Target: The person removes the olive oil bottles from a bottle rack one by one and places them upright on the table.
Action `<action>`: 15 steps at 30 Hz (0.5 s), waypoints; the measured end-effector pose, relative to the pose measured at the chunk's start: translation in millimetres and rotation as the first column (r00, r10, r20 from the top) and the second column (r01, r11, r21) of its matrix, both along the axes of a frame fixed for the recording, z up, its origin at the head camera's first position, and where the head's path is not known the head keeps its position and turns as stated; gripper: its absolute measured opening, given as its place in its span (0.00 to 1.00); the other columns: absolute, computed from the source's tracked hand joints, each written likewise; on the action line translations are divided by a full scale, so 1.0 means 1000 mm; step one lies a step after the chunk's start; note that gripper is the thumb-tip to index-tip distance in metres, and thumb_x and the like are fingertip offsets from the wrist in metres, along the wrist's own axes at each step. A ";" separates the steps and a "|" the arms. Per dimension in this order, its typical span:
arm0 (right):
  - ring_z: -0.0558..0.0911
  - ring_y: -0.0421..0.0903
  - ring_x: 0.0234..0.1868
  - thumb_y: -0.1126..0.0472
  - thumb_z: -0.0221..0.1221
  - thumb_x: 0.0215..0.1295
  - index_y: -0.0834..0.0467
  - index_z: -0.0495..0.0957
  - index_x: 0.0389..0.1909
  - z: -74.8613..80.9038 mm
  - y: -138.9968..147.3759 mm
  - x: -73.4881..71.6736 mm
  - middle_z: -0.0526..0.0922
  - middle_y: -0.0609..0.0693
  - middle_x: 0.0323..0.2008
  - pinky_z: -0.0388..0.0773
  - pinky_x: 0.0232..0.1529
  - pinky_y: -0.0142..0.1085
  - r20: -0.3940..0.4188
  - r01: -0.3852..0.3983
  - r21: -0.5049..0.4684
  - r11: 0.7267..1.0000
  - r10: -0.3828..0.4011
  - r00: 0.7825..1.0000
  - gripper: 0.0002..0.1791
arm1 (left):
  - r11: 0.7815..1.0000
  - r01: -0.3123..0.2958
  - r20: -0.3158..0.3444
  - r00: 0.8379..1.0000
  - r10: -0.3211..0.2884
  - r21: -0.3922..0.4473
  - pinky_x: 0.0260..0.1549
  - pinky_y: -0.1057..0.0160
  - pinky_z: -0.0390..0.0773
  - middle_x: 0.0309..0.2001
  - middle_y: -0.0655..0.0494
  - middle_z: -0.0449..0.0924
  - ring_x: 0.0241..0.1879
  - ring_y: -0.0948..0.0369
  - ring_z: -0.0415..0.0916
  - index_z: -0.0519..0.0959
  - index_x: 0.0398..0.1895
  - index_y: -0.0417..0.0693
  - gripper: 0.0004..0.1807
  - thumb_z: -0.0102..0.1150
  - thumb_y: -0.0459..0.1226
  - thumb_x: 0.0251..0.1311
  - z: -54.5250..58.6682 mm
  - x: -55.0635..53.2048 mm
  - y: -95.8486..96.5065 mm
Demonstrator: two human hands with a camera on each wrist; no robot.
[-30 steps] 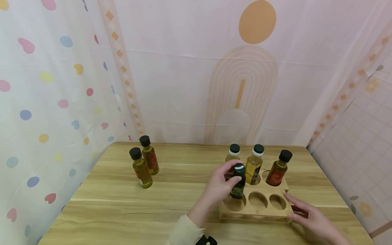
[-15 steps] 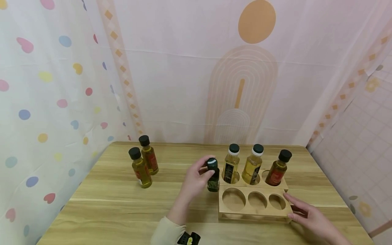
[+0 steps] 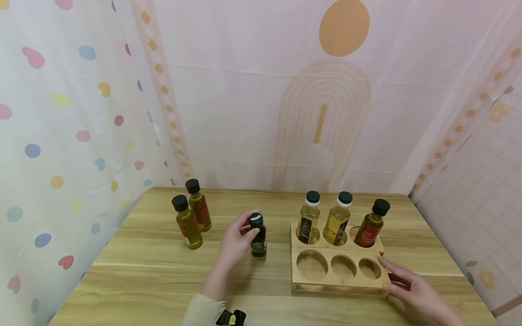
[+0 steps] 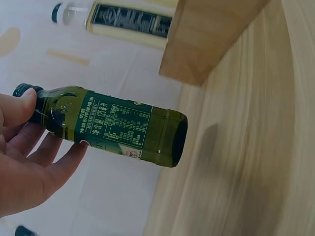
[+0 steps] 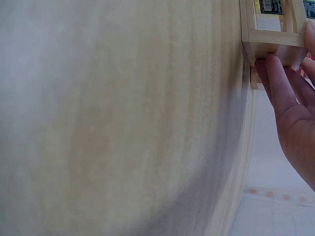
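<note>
At the left side of the frame there hangs a white cloth with coloured dots and hearts. To the right of it, on the left part of the wooden worktop, stand two oil bottles, the front bottle and the rear bottle, near each other, both upright with black caps and red labels.

Near the lower middle of the frame comes the left hand, with a beige sleeve and a black wristband. Its fingers pinch the small green bottle at the cap and neck. This bottle is upright at the centre of the worktop, well apart from the rack. In the left wrist view its base seems lifted above the wood, and its label with white writing can be seen.

At the lower right is the wooden rack with two rows of round holes, the back row higher. In this back row stand, from the left, a first pale bottle and a second pale bottle, both with dark green caps, then a black-capped bottle with red label.

Furthest right, the right hand grips the right end of the rack between thumb and fingers.
</note>
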State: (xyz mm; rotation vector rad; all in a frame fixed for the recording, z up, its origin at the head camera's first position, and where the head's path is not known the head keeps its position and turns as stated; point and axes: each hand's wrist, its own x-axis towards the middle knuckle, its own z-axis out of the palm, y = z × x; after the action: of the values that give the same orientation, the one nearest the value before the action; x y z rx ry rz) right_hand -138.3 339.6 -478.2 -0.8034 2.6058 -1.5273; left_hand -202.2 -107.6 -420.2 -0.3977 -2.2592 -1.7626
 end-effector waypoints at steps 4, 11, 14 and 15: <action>0.74 0.28 0.54 0.71 0.59 0.68 0.71 0.62 0.69 0.001 0.000 0.000 0.61 0.22 0.64 0.82 0.42 0.31 -0.012 0.004 0.006 1.000 -0.004 1.000 0.31 | 1.000 -0.019 0.007 1.000 0.019 -0.013 0.56 0.43 0.75 0.54 0.41 0.79 0.54 0.45 0.77 0.77 0.58 0.41 0.22 0.58 0.20 0.61 -0.003 0.000 -0.014; 0.73 0.27 0.55 0.70 0.59 0.68 0.71 0.62 0.69 0.001 0.000 0.001 0.60 0.22 0.64 0.82 0.42 0.30 -0.010 0.013 0.015 1.000 -0.013 1.000 0.31 | 0.999 -0.035 0.017 0.999 0.035 -0.042 0.57 0.44 0.74 0.55 0.39 0.78 0.55 0.44 0.77 0.76 0.59 0.37 0.23 0.59 0.20 0.60 -0.003 0.001 -0.047; 0.74 0.27 0.54 0.70 0.59 0.68 0.70 0.62 0.70 0.000 0.000 0.001 0.60 0.22 0.64 0.82 0.42 0.31 -0.009 0.014 0.010 1.000 -0.014 1.000 0.31 | 0.996 -0.048 0.010 0.999 0.049 -0.070 0.56 0.45 0.75 0.55 0.39 0.79 0.55 0.45 0.77 0.76 0.60 0.37 0.23 0.60 0.21 0.60 -0.004 0.003 -0.062; 0.74 0.27 0.54 0.70 0.59 0.68 0.70 0.62 0.70 0.000 0.000 0.001 0.60 0.22 0.64 0.82 0.42 0.31 -0.010 0.012 0.008 1.000 -0.012 1.000 0.31 | 0.996 -0.052 -0.001 0.999 0.053 -0.078 0.56 0.46 0.75 0.54 0.39 0.79 0.54 0.46 0.77 0.76 0.60 0.37 0.23 0.60 0.20 0.60 -0.004 0.003 -0.067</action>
State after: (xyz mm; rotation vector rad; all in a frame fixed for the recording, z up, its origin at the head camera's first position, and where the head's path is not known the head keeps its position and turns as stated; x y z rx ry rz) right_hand -137.7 339.2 -477.9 -0.7990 2.6269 -1.5187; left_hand -199.0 -174.6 -424.1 -0.3488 -2.3236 -1.6534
